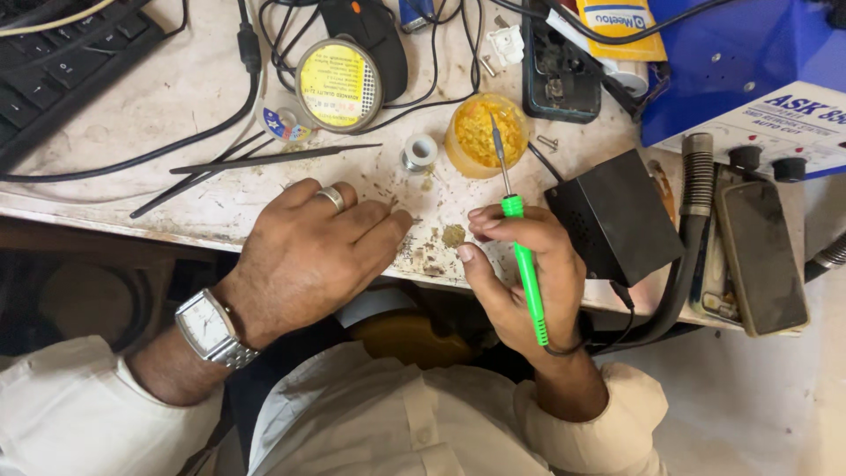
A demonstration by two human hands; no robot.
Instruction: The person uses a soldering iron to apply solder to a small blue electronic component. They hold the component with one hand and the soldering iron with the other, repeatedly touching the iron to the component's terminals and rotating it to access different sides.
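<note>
A dirty white table (176, 97) holds many things. A black keyboard (62, 53) sits at the far left corner. Thin black tweezers (264, 159) lie flat near the middle. Behind them sits a round tin with a yellow lid (337, 84). A small spool of wire (420, 152) stands beside a little tub of yellow stuff (480, 132). A black box (612, 216) rests near the front edge. Right of it lies a dark phone (762, 256), flat on its back. A blue machine (749, 62) fills the far right corner. Black wires (159, 150) curl across the top. Brown crumbs (452, 234) lie by the front edge
</note>
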